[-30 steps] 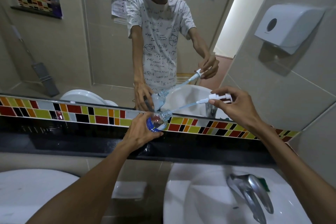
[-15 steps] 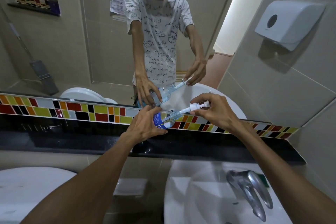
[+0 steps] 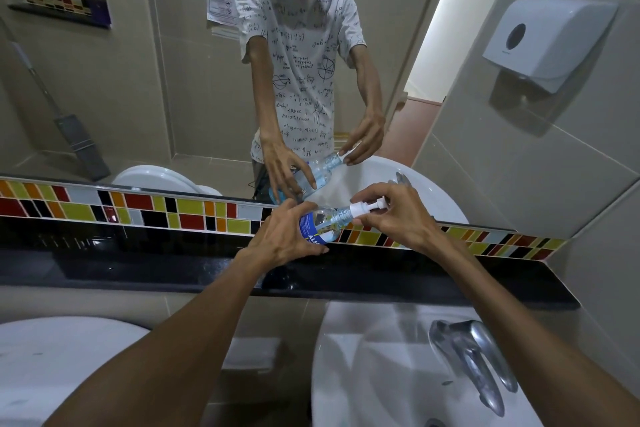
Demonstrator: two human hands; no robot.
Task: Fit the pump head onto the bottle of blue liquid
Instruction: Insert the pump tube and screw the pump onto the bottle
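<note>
A clear bottle of blue liquid (image 3: 320, 225) with a blue label is tilted, its neck pointing right, above the black ledge. My left hand (image 3: 284, 237) grips its body from the left. The white pump head (image 3: 367, 207) sits at the bottle's neck, its tube inside the bottle. My right hand (image 3: 394, 211) holds the pump head by the collar and nozzle with its fingertips. Whether the collar is fully seated on the neck is hidden by my fingers.
A black ledge (image 3: 138, 256) runs below a coloured tile strip (image 3: 173, 211) and a wall mirror (image 3: 156, 62). A white basin (image 3: 381, 374) with a chrome tap (image 3: 474, 360) lies below right; another basin (image 3: 52, 367) at lower left. A paper dispenser (image 3: 547, 38) hangs on the right wall.
My right hand has slid the pump head leftward, pushing its tube into the bottle until the head met the neck. Both hands drifted slightly lower and closer together.
</note>
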